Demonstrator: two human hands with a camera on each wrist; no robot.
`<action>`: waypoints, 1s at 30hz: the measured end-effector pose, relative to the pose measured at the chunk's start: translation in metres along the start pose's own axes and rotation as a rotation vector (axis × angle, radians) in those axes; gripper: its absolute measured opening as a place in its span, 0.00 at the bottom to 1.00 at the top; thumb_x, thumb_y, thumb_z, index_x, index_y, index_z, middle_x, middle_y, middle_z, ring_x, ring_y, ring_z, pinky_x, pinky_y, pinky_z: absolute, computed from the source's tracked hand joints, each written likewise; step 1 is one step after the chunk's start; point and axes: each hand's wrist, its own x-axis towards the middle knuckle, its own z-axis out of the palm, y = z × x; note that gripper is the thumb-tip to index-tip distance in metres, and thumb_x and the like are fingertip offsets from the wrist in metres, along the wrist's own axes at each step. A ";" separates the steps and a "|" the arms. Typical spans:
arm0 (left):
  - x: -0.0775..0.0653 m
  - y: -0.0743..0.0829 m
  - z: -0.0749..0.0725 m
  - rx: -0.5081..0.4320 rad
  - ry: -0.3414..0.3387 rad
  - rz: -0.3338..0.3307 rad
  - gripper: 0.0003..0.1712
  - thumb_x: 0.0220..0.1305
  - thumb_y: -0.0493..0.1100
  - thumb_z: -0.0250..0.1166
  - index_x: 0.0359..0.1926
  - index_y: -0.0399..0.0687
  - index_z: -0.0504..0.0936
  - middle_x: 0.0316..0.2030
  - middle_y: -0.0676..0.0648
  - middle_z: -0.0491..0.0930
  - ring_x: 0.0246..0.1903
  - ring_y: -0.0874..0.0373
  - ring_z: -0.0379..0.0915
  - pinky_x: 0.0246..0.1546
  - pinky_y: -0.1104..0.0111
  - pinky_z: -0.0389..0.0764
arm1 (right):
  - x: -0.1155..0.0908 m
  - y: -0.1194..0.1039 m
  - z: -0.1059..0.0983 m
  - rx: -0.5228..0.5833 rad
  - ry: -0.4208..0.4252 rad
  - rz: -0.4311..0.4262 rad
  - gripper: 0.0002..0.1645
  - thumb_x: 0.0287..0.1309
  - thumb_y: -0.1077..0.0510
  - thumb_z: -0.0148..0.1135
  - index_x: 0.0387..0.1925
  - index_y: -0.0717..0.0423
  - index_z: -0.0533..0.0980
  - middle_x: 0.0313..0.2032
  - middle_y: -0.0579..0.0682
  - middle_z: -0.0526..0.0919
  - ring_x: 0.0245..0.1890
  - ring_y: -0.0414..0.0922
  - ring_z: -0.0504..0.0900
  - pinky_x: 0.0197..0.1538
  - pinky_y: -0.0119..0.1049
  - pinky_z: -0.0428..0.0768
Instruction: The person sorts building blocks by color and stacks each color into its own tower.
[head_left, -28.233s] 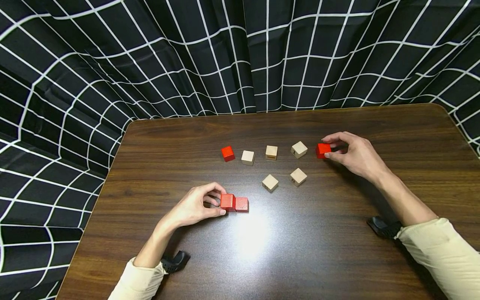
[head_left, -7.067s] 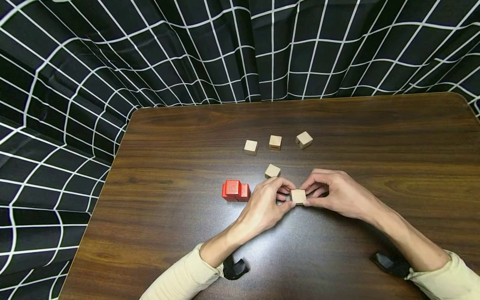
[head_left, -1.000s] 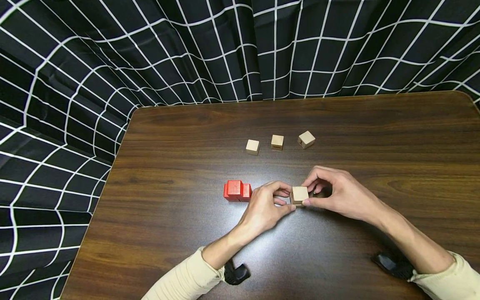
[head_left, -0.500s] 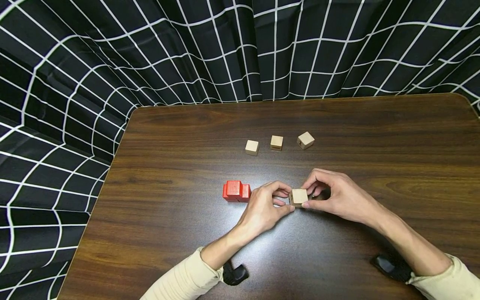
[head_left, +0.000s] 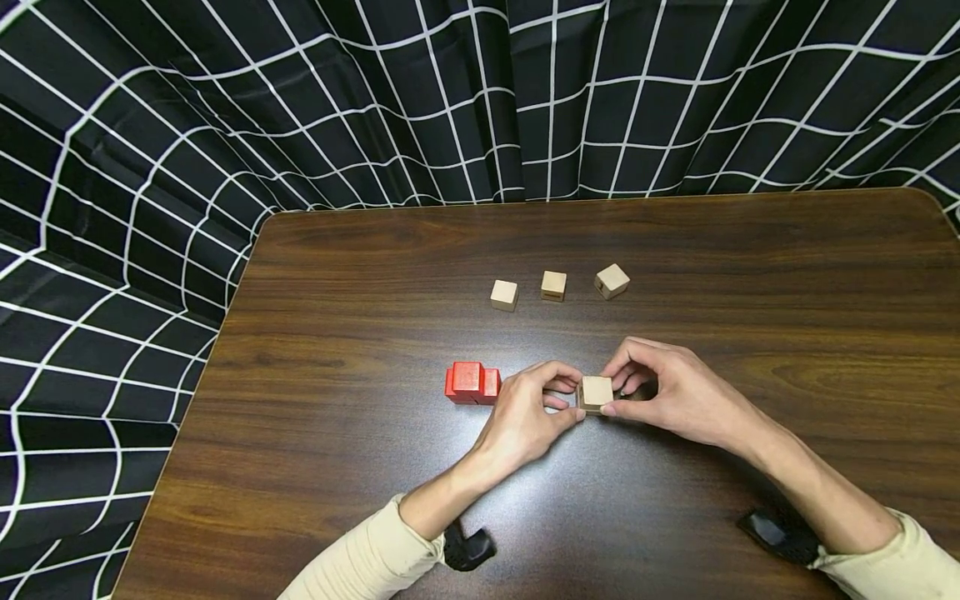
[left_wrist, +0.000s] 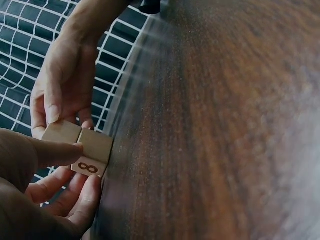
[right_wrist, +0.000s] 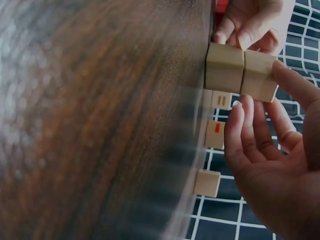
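In the middle of the table, two plain wooden cubes stand stacked. My left hand (head_left: 528, 408) pinches the lower cube (left_wrist: 97, 145), which bears a brown "8" on one face. The upper cube (head_left: 597, 390) sits squarely on top, between the thumb and fingers of my right hand (head_left: 678, 392). Both cubes show side by side in the right wrist view, the lower cube (right_wrist: 224, 70) nearer the tabletop. Just left of my left hand is a pile of red cubes (head_left: 468, 379), one raised above the others.
Three loose wooden cubes lie in a row farther back: a left cube (head_left: 504, 295), a middle cube (head_left: 553, 286) and a turned right cube (head_left: 612, 281). A black curtain with white grid lines (head_left: 420, 100) hangs behind the brown wooden table (head_left: 337, 317).
Earlier the red cubes lay scattered; later they stand piled. Seven seconds ago both hands held one wooden cube; a second has since been set on it. Over the last second hands barely moved.
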 end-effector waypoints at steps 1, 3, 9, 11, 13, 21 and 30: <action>0.000 0.000 0.000 0.003 0.001 0.003 0.21 0.54 0.35 0.75 0.50 0.51 0.83 0.42 0.52 0.84 0.33 0.70 0.80 0.38 0.78 0.81 | 0.000 0.000 0.000 0.000 0.001 0.003 0.23 0.41 0.61 0.82 0.37 0.45 0.78 0.34 0.37 0.81 0.31 0.39 0.83 0.35 0.29 0.83; 0.000 -0.001 0.001 0.009 0.004 0.004 0.21 0.54 0.36 0.75 0.50 0.51 0.83 0.42 0.52 0.84 0.33 0.71 0.80 0.38 0.78 0.81 | 0.000 0.000 0.001 -0.002 0.005 0.000 0.23 0.40 0.61 0.82 0.37 0.45 0.78 0.34 0.38 0.81 0.31 0.39 0.83 0.35 0.29 0.83; -0.001 -0.001 0.001 0.011 0.001 -0.002 0.23 0.52 0.37 0.77 0.50 0.50 0.83 0.41 0.52 0.84 0.34 0.69 0.81 0.38 0.79 0.81 | -0.001 0.001 0.002 0.007 0.011 -0.012 0.23 0.40 0.62 0.82 0.38 0.46 0.78 0.34 0.38 0.81 0.31 0.40 0.83 0.35 0.29 0.83; -0.001 -0.001 0.001 0.007 0.002 -0.004 0.23 0.51 0.37 0.78 0.49 0.50 0.83 0.40 0.53 0.84 0.34 0.68 0.82 0.38 0.79 0.81 | -0.001 0.001 0.002 0.013 0.008 -0.011 0.23 0.41 0.62 0.82 0.38 0.46 0.78 0.34 0.38 0.82 0.31 0.40 0.83 0.35 0.29 0.83; -0.001 -0.001 0.001 0.003 0.008 -0.007 0.23 0.50 0.37 0.78 0.49 0.51 0.83 0.40 0.53 0.84 0.34 0.68 0.81 0.38 0.79 0.81 | -0.001 0.001 0.002 0.013 0.005 -0.013 0.23 0.41 0.62 0.82 0.38 0.46 0.78 0.34 0.38 0.82 0.31 0.40 0.83 0.35 0.29 0.83; 0.000 -0.002 0.002 0.001 0.023 -0.001 0.21 0.51 0.37 0.78 0.48 0.50 0.83 0.39 0.53 0.84 0.33 0.71 0.81 0.37 0.78 0.81 | 0.000 0.001 0.000 0.012 -0.019 -0.017 0.22 0.43 0.62 0.81 0.39 0.47 0.78 0.35 0.38 0.82 0.32 0.40 0.83 0.37 0.30 0.83; 0.000 -0.001 0.002 0.015 0.021 0.014 0.20 0.52 0.40 0.78 0.47 0.51 0.83 0.40 0.55 0.84 0.33 0.70 0.81 0.38 0.79 0.81 | 0.001 0.000 -0.002 0.017 -0.032 -0.016 0.23 0.42 0.61 0.81 0.39 0.47 0.78 0.34 0.38 0.81 0.32 0.40 0.82 0.36 0.29 0.83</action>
